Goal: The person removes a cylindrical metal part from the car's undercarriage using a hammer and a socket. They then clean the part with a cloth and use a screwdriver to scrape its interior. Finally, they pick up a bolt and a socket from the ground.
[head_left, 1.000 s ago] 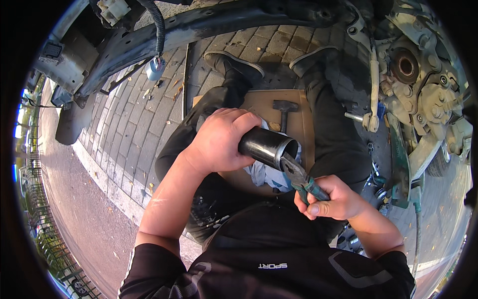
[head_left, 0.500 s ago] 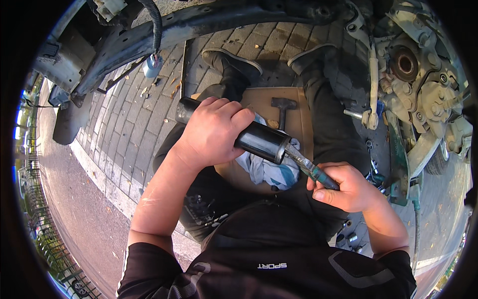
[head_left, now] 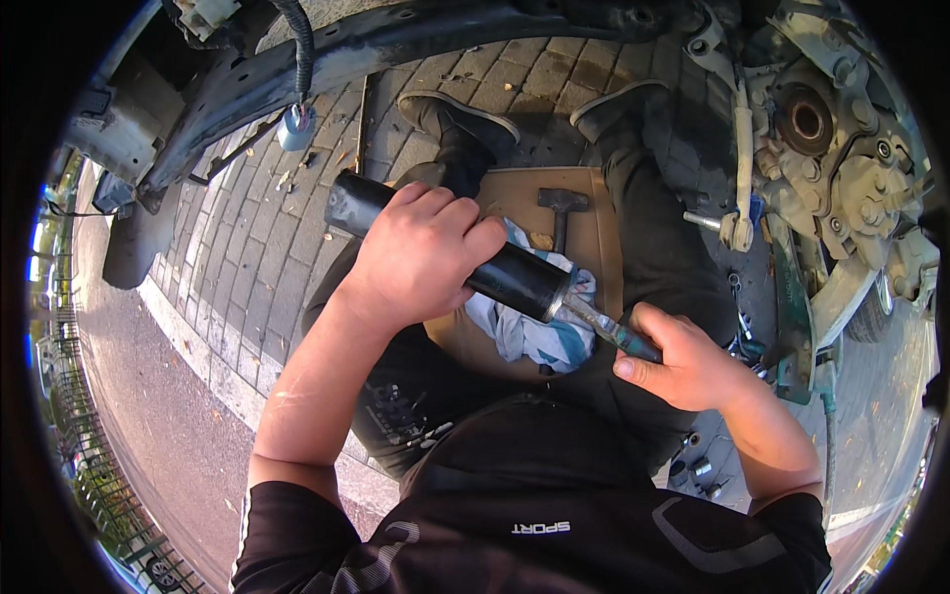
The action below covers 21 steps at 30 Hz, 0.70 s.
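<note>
My left hand (head_left: 416,255) is wrapped over a black metal cylinder (head_left: 510,281), like a shock absorber body. The cylinder slants across my lap, its far end up to the left and its ringed end down to the right. A tool with a green handle and a worn metal shaft (head_left: 592,319) meets that ringed end; how far in it goes, I cannot tell. My right hand (head_left: 683,358) grips the green handle, thumb along it. Below the cylinder a crumpled white and teal cloth (head_left: 539,340) lies on a cardboard sheet (head_left: 594,233) between my legs.
A hammer (head_left: 561,208) rests on the cardboard. Vehicle suspension parts (head_left: 841,188) crowd the right, with a rod end (head_left: 735,234) sticking out toward me. A dark frame beam (head_left: 396,45) crosses the top, and a connector (head_left: 296,129) hangs at left. Sockets (head_left: 701,467) lie near my right elbow.
The cylinder's far end has swung slightly outward to the left and up. My right hand and the green-handled tool have shifted a little up and left, closer to the cylinder.
</note>
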Tool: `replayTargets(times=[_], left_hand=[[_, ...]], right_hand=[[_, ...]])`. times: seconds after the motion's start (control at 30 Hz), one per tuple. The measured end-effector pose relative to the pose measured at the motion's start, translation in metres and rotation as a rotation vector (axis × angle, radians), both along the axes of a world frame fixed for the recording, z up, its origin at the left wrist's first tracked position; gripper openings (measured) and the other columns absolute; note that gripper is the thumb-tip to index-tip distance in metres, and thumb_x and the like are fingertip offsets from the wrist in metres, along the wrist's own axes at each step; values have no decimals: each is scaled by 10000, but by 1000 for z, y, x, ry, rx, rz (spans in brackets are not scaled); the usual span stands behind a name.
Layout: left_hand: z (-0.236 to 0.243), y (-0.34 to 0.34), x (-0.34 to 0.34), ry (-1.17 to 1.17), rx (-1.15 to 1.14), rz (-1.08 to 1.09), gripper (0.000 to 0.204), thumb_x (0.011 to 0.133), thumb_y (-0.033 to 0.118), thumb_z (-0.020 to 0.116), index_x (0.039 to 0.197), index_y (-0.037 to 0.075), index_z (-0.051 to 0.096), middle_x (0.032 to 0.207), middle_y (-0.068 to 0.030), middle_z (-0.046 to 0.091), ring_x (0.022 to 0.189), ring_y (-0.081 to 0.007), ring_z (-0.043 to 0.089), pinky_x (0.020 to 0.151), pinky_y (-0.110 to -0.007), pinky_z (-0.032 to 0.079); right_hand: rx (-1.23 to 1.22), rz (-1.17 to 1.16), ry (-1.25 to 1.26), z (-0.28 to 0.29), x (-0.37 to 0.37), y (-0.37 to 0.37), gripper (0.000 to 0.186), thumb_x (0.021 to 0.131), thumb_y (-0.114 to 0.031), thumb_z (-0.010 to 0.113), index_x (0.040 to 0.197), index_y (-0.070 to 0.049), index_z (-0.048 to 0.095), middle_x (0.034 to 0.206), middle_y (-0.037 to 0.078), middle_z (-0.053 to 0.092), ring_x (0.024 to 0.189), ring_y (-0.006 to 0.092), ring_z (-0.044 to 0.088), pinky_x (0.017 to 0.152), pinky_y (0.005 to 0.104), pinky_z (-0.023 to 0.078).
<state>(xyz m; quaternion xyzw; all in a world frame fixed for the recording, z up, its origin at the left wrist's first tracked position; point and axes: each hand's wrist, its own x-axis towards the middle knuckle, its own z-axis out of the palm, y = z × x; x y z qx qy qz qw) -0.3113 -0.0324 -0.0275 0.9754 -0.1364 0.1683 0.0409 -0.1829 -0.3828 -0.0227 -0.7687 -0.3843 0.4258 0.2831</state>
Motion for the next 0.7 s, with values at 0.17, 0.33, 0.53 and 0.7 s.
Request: replayTargets(times=[0.17,0.33,0.53,0.7], left_hand=[[0,-4,3,-6,-23,-2,430,700,179,888,1097,176,724,944,-29,677,966,-291,727,921,-467,565],[1,-5,3,-10,-11,6,422,708,187,884,1098,179,723,945,-20,667,981,-286,721,921,-465,559],[-1,-7,3,1,-35,11,497,664,195,911,1127,177,732,946,-21,670,972,-283,719,907,-462,560],[-10,-9,4,92,-289,-57,589,613,176,922,1171,135,738,1039,-80,739,1006,-351,747,928,-483,581]], right_hand=[[41,-51,115,-4,-1,-8,379,1023,-220,861,1130,-2,570,935,141,716,841,258,674,805,437,556],[189,-114,138,-13,-5,-8,352,1031,-220,817,1188,14,606,962,154,743,875,334,735,843,468,575],[-45,-28,38,0,-8,0,331,1028,-213,810,1216,28,682,950,236,753,895,427,754,832,500,574],[71,8,-112,3,-22,10,309,1034,-228,791,1186,24,695,949,261,750,918,500,743,811,524,575]])
